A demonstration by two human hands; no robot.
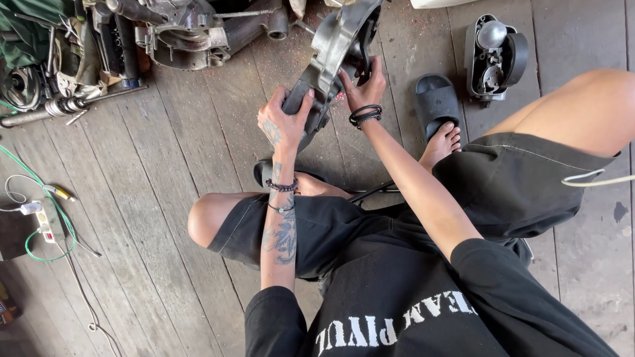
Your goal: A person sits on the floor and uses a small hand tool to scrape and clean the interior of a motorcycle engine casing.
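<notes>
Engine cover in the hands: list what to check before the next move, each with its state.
1. Left hand gripping the lower edge of the engine cover: ok.
2. Right hand on the cover's right side: ok, fingers curled on it.
3. Cover off the floor: ok, it looks held tilted above the planks.
4. Feet out from under the cover: not ok, the bare foot and slipper lie close beside it.
5. Cable clear of the legs: cannot tell.
6. Parts pile apart from the cover: ok.
</notes>
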